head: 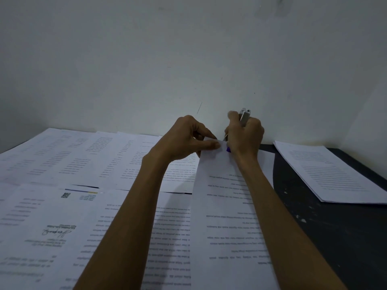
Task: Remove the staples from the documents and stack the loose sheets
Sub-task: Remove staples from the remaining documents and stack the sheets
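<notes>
Firstly, wall [146, 59]: pale, filling the view from 9 through 12 to 3 o'clock.
Table [335, 237]: dark top, a bare patch showing at 4 o'clock.
Spread sheets [73, 164]: printed pages overlapping flat from 7 to 10 o'clock.
Document [226, 216]: printed pages running from 5 o'clock up to centre, far corner held between the 2 hands.
Loose stack [330, 170]: 1 neat pile at 3 o'clock, well apart from the document.
Left hand [186, 139]: thumb and fingers pinch the document's far corner.
Right hand [245, 132]: fist wrapped round a metal tool, just beside that corner.
Metal tool [244, 116]: silver end upward, purple bit below; likely a staple remover. The staple itself is too small to see.
Handling: paper is light and limp and tears easily, so it is best pinched close beside the staple, letting the pull go into the staple rather than the sheet.
</notes>
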